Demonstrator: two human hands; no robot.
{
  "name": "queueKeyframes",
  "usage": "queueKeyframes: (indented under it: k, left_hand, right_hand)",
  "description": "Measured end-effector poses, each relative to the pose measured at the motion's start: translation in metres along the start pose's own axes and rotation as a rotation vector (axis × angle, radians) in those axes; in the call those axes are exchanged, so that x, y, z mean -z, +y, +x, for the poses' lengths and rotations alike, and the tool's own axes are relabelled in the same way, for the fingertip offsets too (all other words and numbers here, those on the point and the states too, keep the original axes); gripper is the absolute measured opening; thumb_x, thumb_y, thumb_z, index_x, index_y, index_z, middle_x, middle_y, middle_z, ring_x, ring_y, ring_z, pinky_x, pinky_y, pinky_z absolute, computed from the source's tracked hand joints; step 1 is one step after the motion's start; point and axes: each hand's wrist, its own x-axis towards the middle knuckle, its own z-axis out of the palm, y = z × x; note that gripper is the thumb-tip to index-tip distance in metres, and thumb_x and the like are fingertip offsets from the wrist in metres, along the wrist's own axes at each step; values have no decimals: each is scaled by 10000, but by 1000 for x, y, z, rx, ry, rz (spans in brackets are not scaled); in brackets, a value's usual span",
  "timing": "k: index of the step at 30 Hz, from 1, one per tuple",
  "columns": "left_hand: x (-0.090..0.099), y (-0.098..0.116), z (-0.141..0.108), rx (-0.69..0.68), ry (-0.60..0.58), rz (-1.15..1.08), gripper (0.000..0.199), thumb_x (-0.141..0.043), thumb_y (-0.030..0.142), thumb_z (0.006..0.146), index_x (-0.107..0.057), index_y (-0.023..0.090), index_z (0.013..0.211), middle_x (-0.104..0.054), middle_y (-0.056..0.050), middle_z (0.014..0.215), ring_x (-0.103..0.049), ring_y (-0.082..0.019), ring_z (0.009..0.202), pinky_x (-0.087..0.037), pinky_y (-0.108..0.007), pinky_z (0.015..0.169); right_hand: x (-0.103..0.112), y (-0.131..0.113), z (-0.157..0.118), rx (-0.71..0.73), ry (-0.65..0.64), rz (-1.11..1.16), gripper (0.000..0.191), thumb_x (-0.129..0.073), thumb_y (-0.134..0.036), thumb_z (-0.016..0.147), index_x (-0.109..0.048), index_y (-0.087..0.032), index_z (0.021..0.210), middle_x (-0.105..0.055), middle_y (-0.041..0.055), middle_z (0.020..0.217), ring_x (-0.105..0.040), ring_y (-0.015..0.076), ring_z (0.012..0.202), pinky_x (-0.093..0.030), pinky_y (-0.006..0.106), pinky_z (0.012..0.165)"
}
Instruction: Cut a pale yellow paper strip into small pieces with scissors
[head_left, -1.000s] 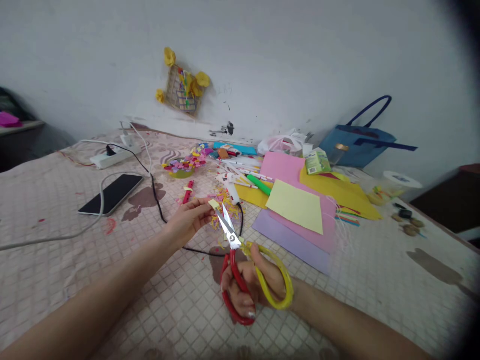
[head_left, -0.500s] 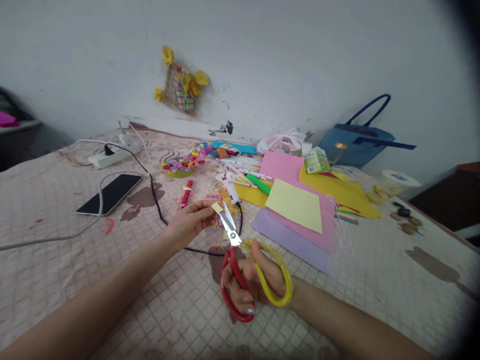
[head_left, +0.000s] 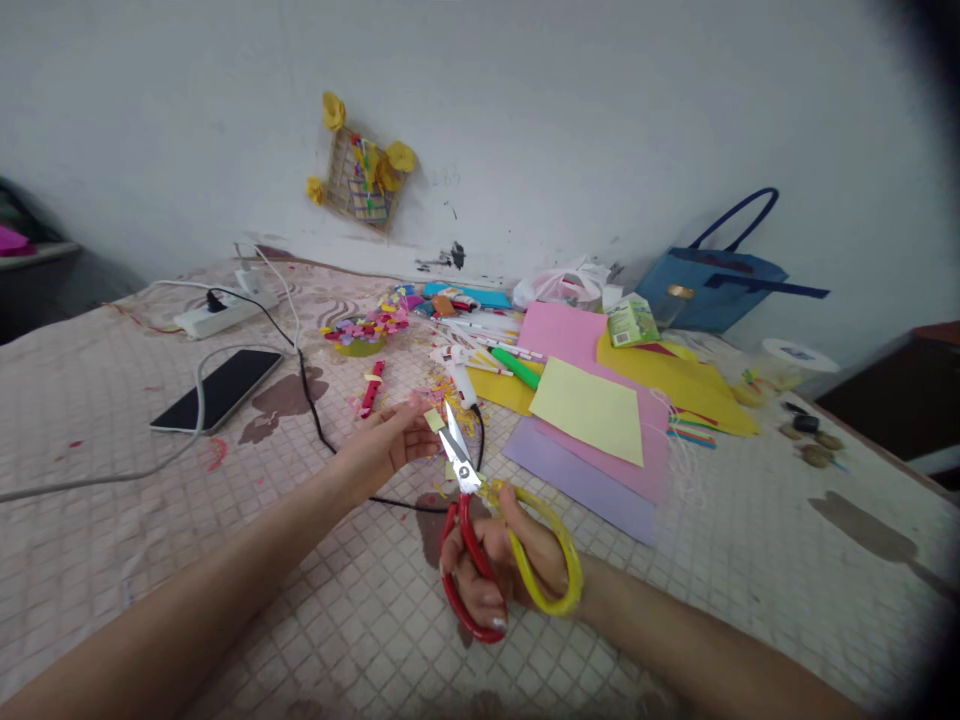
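Note:
My left hand (head_left: 394, 438) pinches a small piece of pale yellow paper (head_left: 434, 419) between thumb and fingertips. My right hand (head_left: 491, 560) is closed through the loops of a pair of scissors (head_left: 463, 475), with one red handle and one yellow handle. The blades are parted and point up toward the paper piece; whether they touch it I cannot tell. Under the blades lies another small yellow paper scrap (head_left: 451, 470). Behind my left hand, a red strip with a pale band (head_left: 371, 388) rests on the table among coloured paper clippings (head_left: 442, 395).
Right of the scissors are stacked sheets: pale yellow (head_left: 589, 410), pink (head_left: 652, 440), purple (head_left: 581, 480). A white glue gun (head_left: 461, 380) trails a black cable. On the left lie a tablet (head_left: 217, 390) and a power strip (head_left: 225, 315). A blue bag (head_left: 716, 285) leans on the wall.
The paper piece has tilted slightly in my left hand and its fingers have shifted. The scissors have hardly moved; their blades stay parted.

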Motion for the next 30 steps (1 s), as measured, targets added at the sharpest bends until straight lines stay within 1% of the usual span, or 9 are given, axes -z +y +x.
queueKeyframes:
  k: [3,6,8,11,17,21,26,30]
  left_hand:
    - [1,-1,-1,-35,-53,57,138,-693,211,719,-630,138,818,-693,-48,795,-657,-135,681,-537,-232,644]
    - [0,-2,-3,-37,-58,95,153,-712,143,688,-616,136,807,-683,-28,783,-645,-117,670,-536,-224,657]
    - [0,-1,-3,-35,-50,90,167,-712,129,685,-613,136,819,-677,-21,776,-641,-111,659,-539,-221,650]
    - [0,-1,-3,-32,-49,85,181,-707,119,686,-615,135,842,-672,-13,759,-637,-99,631,-540,-205,627]
    - [1,1,-2,-46,-80,75,163,-716,115,674,-619,128,804,-671,-1,698,-637,-93,585,-539,-189,597]
    - [2,1,-1,-45,-69,79,191,-725,108,660,-614,128,815,-672,3,680,-640,-95,573,-539,-184,579]
    - [4,1,1,-43,-56,94,234,-746,121,637,-599,127,819,-679,-2,678,-647,-106,572,-545,-194,572]
    - [5,2,2,-42,-73,109,238,-749,136,638,-594,126,819,-680,-2,681,-648,-104,577,-543,-193,579]
  right_hand:
    - [0,2,1,7,4,-11,843,-113,-793,732,-529,-82,913,-458,-30,492,-434,94,383,-308,240,457]
    - [0,2,2,17,5,-27,855,-105,-801,721,-531,-81,899,-450,-36,475,-427,90,366,-307,232,436]
    - [-1,2,3,18,13,-30,847,-120,-804,720,-533,-85,891,-453,-37,471,-427,89,361,-315,227,424]
    - [-2,3,3,12,31,-31,817,-176,-812,713,-534,-94,864,-455,-40,461,-425,87,351,-332,220,404]
    - [0,9,4,34,94,-49,756,-244,-827,685,-507,-130,812,-446,-52,426,-429,91,326,-335,199,349]
    - [-1,11,3,53,136,-54,703,-297,-827,672,-478,-151,738,-438,-58,410,-425,82,316,-341,189,334]
    - [-5,9,4,-19,202,-71,716,-331,-869,586,-439,-170,694,-417,-74,379,-399,71,280,-325,175,298]
    - [-5,10,5,-24,216,-72,715,-327,-873,579,-434,-173,673,-405,-78,366,-399,70,277,-330,174,298]
